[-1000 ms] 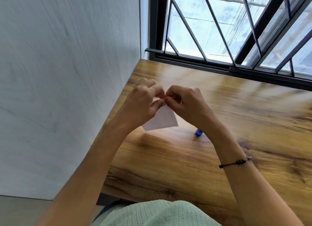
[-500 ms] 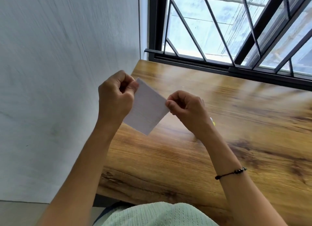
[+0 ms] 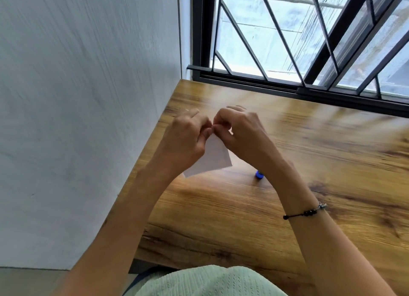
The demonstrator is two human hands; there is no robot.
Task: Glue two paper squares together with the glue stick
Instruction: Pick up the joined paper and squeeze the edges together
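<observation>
**A:** ok so where's the paper at in this one?

**B:** Up off the tabletop (image 3: 221,218). Both hands meet over the far left corner of it, and the white paper (image 3: 213,157) hangs down from between them. The left hand (image 3: 188,140) and the right hand (image 3: 241,134) are each pinched tight on its top corner, fingertips touching each other right there. Can't tell if that's one square or two pressed together, only one white face shows.

**A:** and the glue stick?

**B:** Only a blue end of the glue stick (image 3: 325,175) pokes out from behind the right wrist, lying on the wood well in from the left edge, near the lower corner of the paper but not touching it. The rest is hidden by the arm.

**A:** anything else around?

**B:** Black beaded bracelet (image 3: 305,213) on the right forearm, pale wall (image 3: 77,118) running along the table's left edge, barred window (image 3: 298,41) along the far edge. Pale green knit top (image 3: 210,282) at the near edge.
</observation>
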